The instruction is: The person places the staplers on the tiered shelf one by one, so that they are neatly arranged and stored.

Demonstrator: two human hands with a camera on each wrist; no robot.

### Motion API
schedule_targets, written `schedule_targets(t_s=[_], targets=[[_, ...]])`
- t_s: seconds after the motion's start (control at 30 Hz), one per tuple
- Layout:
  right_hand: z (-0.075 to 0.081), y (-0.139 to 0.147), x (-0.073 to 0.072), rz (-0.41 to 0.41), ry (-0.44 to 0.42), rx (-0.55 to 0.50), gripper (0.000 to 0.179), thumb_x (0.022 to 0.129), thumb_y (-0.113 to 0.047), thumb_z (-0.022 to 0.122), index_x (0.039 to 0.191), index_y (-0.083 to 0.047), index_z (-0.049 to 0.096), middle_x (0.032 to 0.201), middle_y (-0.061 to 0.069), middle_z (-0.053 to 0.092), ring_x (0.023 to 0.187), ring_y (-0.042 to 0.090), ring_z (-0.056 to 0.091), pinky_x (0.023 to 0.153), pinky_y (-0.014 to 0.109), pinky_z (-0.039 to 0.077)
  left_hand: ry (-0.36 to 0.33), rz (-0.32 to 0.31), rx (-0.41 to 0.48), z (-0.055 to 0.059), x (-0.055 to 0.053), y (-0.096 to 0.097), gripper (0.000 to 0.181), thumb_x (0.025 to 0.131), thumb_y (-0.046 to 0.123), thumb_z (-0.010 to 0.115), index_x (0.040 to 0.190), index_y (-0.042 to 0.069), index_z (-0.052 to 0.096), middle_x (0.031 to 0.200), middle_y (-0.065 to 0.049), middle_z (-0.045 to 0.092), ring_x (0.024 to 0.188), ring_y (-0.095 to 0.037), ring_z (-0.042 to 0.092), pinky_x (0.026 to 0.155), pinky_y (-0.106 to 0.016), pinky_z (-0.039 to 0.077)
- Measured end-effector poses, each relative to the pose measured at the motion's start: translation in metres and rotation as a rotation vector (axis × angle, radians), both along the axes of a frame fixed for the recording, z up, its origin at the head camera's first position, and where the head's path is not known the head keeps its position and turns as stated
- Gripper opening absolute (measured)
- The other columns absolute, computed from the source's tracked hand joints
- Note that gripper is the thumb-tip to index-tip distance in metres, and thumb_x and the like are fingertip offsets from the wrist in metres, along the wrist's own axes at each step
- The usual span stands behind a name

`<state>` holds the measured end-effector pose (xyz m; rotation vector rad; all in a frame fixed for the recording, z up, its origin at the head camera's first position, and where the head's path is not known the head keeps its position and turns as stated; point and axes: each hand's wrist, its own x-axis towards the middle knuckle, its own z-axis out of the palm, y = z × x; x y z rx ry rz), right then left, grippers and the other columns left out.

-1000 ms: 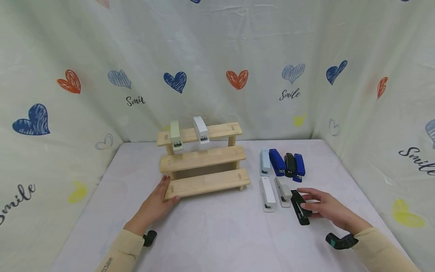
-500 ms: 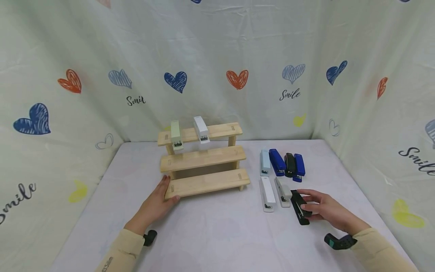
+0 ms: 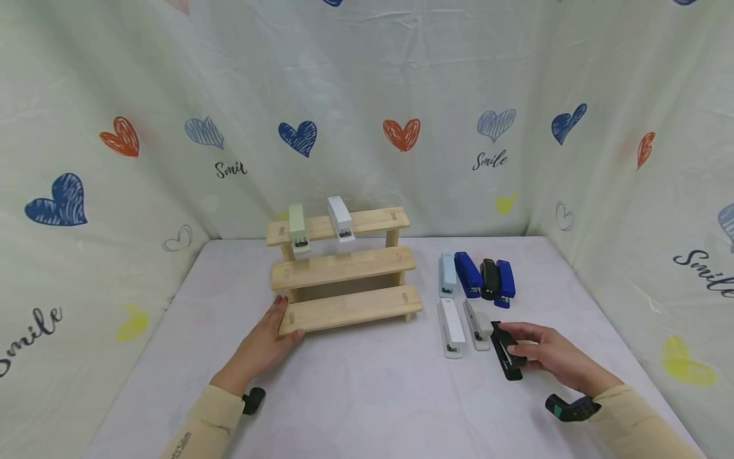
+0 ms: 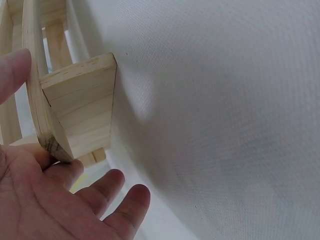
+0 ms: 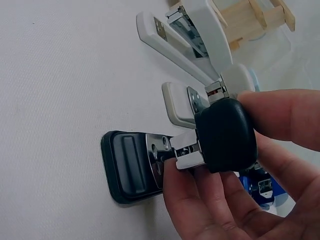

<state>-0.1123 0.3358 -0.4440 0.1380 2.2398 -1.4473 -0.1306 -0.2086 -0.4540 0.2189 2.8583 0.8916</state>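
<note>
My left hand (image 3: 260,350) holds the left end of the lowest board of a three-tier wooden display stand (image 3: 355,307). In the left wrist view the thumb and fingers lie on either side of that board's end (image 4: 47,115). On the right of the table, my right hand (image 3: 553,354) pinches the upper arm of a black stapler (image 3: 507,357) between thumb and fingers. Its base (image 5: 132,165) rests on the table in the right wrist view. Left of it lie a grey-white stapler (image 3: 478,325) and a white stapler (image 3: 452,328).
A green stapler (image 3: 298,226) and a white stapler (image 3: 340,217) sit on the stand's top board. Behind the front row at right lie a light blue stapler (image 3: 447,274), two blue staplers (image 3: 468,274) and another black one (image 3: 490,278). A printed curtain (image 3: 350,83) hangs behind.
My right hand shifts very slightly left and its fingers settle closer on the black stapler, which stays in place. The left hand and the stand hold still.
</note>
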Motion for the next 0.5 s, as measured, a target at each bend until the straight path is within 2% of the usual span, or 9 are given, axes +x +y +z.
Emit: schedule_targets(t_s=[0.37, 0.5], targets=[[-0.0001, -0.0002, -0.0007, -0.041, -0.024, -0.053, 0.061, 0.094, -0.010, 0.067, 0.148, 0.002, 0.042, 0.149, 0.033, 0.036, 0.117, 0.033, 0.055, 0.088, 0.046, 0.055, 0.002, 0.000, 0.007, 0.0003, 0.0003, 0.0012, 0.091, 0.099, 0.044, 0.060, 0.156, -0.008, 0.011, 0.161, -0.028, 0.009, 0.146, -0.046, 0.015, 0.113, -0.061, 0.022], [-0.0002, 0.0000, -0.0011, -0.046, -0.028, -0.057, 0.060, 0.096, -0.009, 0.065, 0.149, 0.002, 0.041, 0.148, 0.034, 0.035, 0.118, 0.037, 0.054, 0.089, 0.048, 0.054, 0.000, 0.005, 0.004, 0.0004, 0.0003, 0.0004, 0.091, 0.099, 0.044, 0.059, 0.156, -0.007, 0.011, 0.161, -0.028, 0.009, 0.146, -0.046, 0.016, 0.113, -0.061, 0.022]])
